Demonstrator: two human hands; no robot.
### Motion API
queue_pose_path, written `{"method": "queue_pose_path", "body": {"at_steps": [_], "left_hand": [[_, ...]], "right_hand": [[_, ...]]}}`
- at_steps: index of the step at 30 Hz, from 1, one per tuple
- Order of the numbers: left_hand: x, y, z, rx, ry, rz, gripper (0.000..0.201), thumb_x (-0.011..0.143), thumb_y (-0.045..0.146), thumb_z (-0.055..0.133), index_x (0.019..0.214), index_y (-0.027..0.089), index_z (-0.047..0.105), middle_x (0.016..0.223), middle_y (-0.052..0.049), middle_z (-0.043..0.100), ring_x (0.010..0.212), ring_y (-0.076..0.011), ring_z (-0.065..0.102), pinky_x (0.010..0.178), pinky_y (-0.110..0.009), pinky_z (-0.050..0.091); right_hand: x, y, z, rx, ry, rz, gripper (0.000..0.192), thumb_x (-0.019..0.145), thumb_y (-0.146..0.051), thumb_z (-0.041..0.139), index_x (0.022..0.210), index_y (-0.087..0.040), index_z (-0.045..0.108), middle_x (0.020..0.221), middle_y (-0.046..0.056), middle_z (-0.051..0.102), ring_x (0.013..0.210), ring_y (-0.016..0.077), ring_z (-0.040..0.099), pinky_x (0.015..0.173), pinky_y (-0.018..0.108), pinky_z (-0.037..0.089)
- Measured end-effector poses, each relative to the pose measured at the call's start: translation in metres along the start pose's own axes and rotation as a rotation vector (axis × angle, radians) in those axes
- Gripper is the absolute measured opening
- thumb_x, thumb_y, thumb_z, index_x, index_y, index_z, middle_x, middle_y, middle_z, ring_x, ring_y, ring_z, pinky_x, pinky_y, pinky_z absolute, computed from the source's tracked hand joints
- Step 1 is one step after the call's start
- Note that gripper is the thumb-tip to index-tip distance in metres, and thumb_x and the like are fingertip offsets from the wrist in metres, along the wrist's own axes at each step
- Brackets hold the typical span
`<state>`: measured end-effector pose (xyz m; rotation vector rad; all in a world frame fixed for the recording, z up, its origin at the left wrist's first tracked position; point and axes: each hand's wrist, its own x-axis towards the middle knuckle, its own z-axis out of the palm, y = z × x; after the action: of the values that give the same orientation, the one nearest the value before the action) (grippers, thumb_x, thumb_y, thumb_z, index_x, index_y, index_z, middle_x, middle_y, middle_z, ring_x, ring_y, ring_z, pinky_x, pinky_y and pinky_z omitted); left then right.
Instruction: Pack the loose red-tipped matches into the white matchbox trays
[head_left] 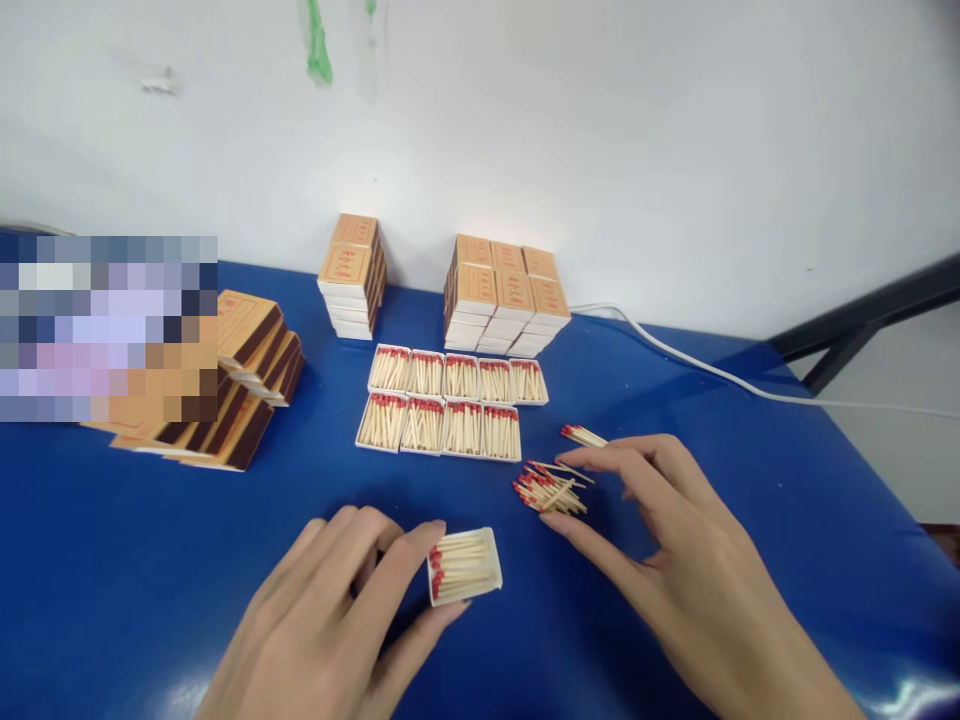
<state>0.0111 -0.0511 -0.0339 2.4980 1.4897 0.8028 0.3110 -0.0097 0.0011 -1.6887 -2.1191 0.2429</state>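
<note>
My left hand (337,600) grips a matchbox tray (491,560) by its two long sides, thumb below and index finger above. Inside this tray, red-headed matches (459,565) lie with their heads toward my left hand, and part of the bottom shows bare. My right hand (667,540) has its thumb and index finger pinched round a loose pile of matches (551,490) on the table, touching it from both sides. Just behind, a smaller bunch of matches (583,435) lies partly hidden by the right hand's fingers.
Two rows of filled matchbox trays (442,427) sit mid-table. Behind them stand stacked matchboxes (514,290) and a narrower matchbox stack (349,270). More matchboxes (255,340) are piled at left, beside a blurred patch. A white cable (675,352) crosses the blue table (322,490) by the wall.
</note>
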Motion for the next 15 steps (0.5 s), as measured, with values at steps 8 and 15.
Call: {"method": "queue_pose_path", "body": {"at_steps": [8,15], "left_hand": [[0.004,-0.005,-0.008,-0.014,-0.042,0.037,0.033,0.124,0.040,0.053,0.140,0.024,0.077,0.108,-0.005,0.080,0.092,-0.0198,0.081,0.079,-0.032,0.068],[0.011,-0.002,-0.009,0.039,-0.030,0.098,0.038,0.126,0.037,0.045,0.133,0.024,0.080,0.103,-0.004,0.082,0.089,-0.0208,0.081,0.075,-0.033,0.064]], "right_hand": [[0.004,0.002,0.006,0.039,-0.060,0.024,0.039,0.113,-0.064,0.068,0.135,-0.032,0.075,0.139,0.010,0.070,0.117,0.0280,0.077,0.098,0.045,0.068],[0.009,-0.008,0.006,0.117,-0.076,-0.041,0.011,0.116,-0.043,0.071,0.119,-0.034,0.076,0.123,0.003,0.076,0.146,0.0270,0.070,0.109,0.039,0.064]]}}
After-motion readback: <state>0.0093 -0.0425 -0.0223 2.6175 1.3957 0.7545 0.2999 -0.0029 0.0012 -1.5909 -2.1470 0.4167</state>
